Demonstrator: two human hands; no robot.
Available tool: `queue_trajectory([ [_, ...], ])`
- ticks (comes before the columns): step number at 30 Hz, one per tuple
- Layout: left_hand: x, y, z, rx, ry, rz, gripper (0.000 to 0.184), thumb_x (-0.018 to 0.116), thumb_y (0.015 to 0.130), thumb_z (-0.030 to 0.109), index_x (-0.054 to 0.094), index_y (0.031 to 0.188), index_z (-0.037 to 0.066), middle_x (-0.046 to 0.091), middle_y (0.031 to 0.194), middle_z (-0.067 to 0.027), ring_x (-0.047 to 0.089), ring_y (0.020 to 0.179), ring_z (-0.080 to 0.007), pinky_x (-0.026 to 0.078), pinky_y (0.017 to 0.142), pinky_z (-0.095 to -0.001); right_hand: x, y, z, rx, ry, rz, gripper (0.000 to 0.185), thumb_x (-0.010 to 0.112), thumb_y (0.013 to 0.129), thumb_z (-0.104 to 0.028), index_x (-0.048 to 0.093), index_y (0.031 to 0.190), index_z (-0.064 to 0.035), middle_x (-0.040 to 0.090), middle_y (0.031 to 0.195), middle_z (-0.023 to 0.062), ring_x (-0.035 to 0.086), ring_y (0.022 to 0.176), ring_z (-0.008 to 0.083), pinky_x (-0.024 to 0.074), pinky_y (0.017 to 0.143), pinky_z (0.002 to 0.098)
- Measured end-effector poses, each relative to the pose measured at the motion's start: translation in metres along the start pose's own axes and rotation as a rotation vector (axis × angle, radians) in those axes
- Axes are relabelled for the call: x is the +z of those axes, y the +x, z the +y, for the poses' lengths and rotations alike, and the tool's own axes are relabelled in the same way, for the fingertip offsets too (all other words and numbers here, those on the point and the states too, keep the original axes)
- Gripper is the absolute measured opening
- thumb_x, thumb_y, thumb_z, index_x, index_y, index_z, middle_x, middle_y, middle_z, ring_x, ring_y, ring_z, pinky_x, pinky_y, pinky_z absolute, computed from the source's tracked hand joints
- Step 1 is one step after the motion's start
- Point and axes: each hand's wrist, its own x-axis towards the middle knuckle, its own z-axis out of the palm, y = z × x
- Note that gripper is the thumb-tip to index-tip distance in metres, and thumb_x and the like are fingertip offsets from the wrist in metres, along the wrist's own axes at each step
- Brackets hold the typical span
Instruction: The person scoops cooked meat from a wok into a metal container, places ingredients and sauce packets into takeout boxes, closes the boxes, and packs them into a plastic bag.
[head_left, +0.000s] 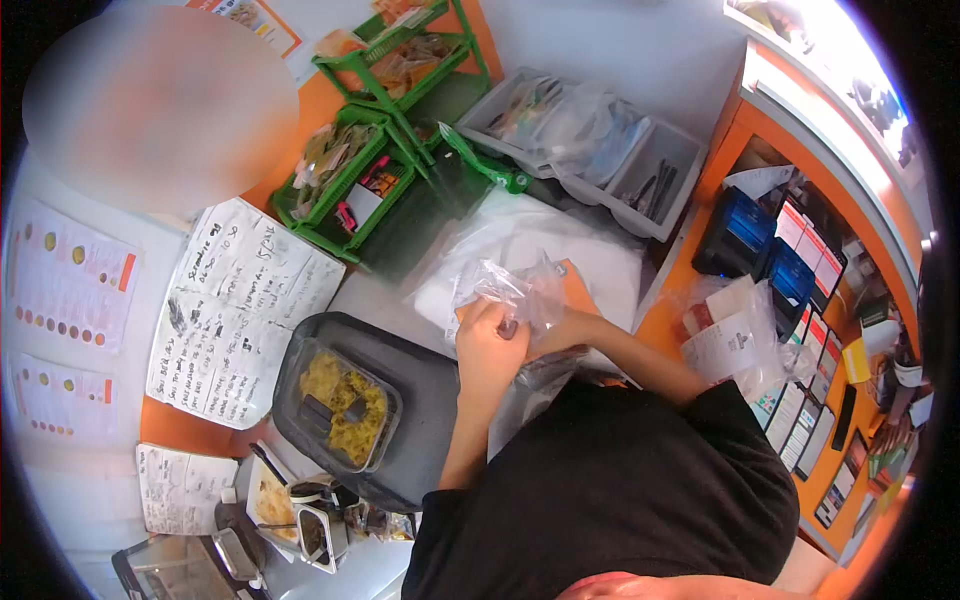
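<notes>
A crinkled clear plastic bag (510,287) is bunched up between my two hands. My left hand (487,342) is closed on it, with the fingers curled in towards the plastic. From the other side my right hand (556,337) also grips the bag, its fingers partly hidden by the film. Something orange-brown (577,290) shows behind the plastic, too covered to name. Under the bag lies a stack of white, filmy plastic sheets or bags (600,250). Left of my hands, a clear tub (345,405) of yellow food with dark pieces sits on a dark grey tray or scale (420,400).
Green tiered baskets (400,100) with packets stand at the back, beside a grey divided bin (640,215) of bags and black cutlery. A handwritten sheet (240,310) leans at left. On the right, an orange shelf (690,290) bears card terminals (735,230) and a packed bag (735,335).
</notes>
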Motion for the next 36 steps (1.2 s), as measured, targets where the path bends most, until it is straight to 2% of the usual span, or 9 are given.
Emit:
queue_trajectory([
  [4, 0.002, -0.017, -0.007, 0.317, 0.056, 0.222, 0.051, 0.068, 0.064, 0.024, 0.049, 0.104, -0.001, 0.043, 0.117, -0.0156, 0.038, 0.109, -0.0322, 0.029, 0.088, -0.0470, 0.023, 0.009, 0.023, 0.061, 0.750, 0.389, 0.039, 0.052, 0.082, -0.032, 0.049, 0.109, -0.0038, 0.051, 0.104, 0.0120, 0.050, 0.094, 0.0228, 0.0406, 0.081, 0.0345],
  [10, 0.009, -0.052, -0.066, 0.288, 0.047, 0.199, 0.088, 0.075, 0.060, 0.030, 0.027, 0.127, 0.001, 0.032, 0.130, -0.0203, 0.034, 0.118, -0.0303, 0.027, 0.095, -0.0442, 0.004, 0.015, 0.026, -0.159, 1.790, 0.074, 0.019, 0.042, 0.087, -0.022, 0.051, 0.090, -0.0050, 0.051, 0.076, 0.0047, 0.049, 0.072, 0.0143, 0.0429, 0.069, 0.0295],
  [13, 0.017, -0.046, -0.107, 0.234, -0.325, 0.249, 0.083, 0.075, 0.061, 0.030, 0.031, 0.126, 0.001, 0.038, 0.125, -0.0203, 0.043, 0.111, -0.0290, 0.035, 0.091, -0.0373, -0.004, 0.012, 0.008, 0.059, 1.367, 0.189, 0.029, 0.045, 0.086, -0.033, 0.051, 0.094, -0.0051, 0.054, 0.087, 0.0063, 0.053, 0.081, 0.0179, 0.0454, 0.072, 0.0345],
  [18, -0.027, -0.009, -0.106, 0.234, -0.467, 0.216, 0.061, 0.057, 0.077, 0.035, 0.035, 0.124, 0.003, 0.047, 0.117, -0.0169, 0.049, 0.102, -0.0282, 0.038, 0.087, -0.0348, -0.063, 0.010, -0.092, -0.606, 0.027, 0.401, 0.021, 0.047, 0.082, -0.024, 0.053, 0.092, -0.0064, 0.058, 0.078, 0.0144, 0.057, 0.072, 0.0302, 0.0462, 0.065, 0.0401],
  [19, -0.032, -0.007, -0.101, 0.192, -0.566, 0.200, 0.061, 0.056, 0.078, 0.036, 0.035, 0.125, 0.004, 0.046, 0.118, -0.0164, 0.048, 0.103, -0.0279, 0.037, 0.088, -0.0350, -0.079, 0.007, -0.111, -0.445, -0.175, 0.229, 0.019, 0.052, 0.077, -0.019, 0.055, 0.091, -0.0061, 0.057, 0.080, 0.0174, 0.057, 0.074, 0.0336, 0.0456, 0.065, 0.0410],
  [25, 0.029, -0.038, -0.064, -0.283, -1.614, 0.160, 0.060, 0.052, 0.080, 0.037, 0.032, 0.126, 0.004, 0.041, 0.122, -0.0134, 0.040, 0.110, -0.0262, 0.029, 0.094, -0.0360, -0.109, 0.044, -0.079, -0.544, -0.358, 0.419, 0.017, 0.056, 0.066, -0.012, 0.056, 0.081, -0.0040, 0.055, 0.065, 0.0144, 0.053, 0.058, 0.0317, 0.0430, 0.054, 0.0363],
  [31, 0.037, -0.057, -0.055, -0.126, -2.168, 0.104, 0.059, 0.047, 0.082, 0.039, 0.029, 0.127, 0.005, 0.036, 0.127, -0.0104, 0.032, 0.117, -0.0244, 0.021, 0.099, -0.0371, -0.095, 0.002, -0.083, -0.642, -0.741, 0.469, 0.021, 0.058, 0.058, -0.013, 0.053, 0.076, -0.0038, 0.054, 0.074, 0.0094, 0.050, 0.073, 0.0261, 0.0400, 0.069, 0.0333],
  [34, 0.008, -0.045, -0.057, 0.027, -1.997, -0.078, 0.058, 0.044, 0.084, 0.040, 0.028, 0.128, 0.006, 0.034, 0.129, -0.0090, 0.029, 0.120, -0.0235, 0.017, 0.102, -0.0376, -0.073, 0.015, -0.077, -0.692, -0.750, 0.395, 0.021, 0.056, 0.057, -0.008, 0.051, 0.077, -0.0023, 0.050, 0.071, 0.0111, 0.048, 0.071, 0.0285, 0.0395, 0.067, 0.0349],
  [36, -0.014, -0.032, -0.040, -0.003, -1.356, -0.271, 0.059, 0.055, 0.076, 0.036, 0.036, 0.122, 0.005, 0.041, 0.120, -0.0098, 0.033, 0.115, -0.0242, 0.021, 0.099, -0.0359, -0.057, 0.019, -0.073, -0.634, -0.728, 0.337, 0.019, 0.055, 0.057, -0.005, 0.051, 0.075, -0.0023, 0.049, 0.069, 0.0110, 0.047, 0.068, 0.0287, 0.0394, 0.066, 0.0351],
])
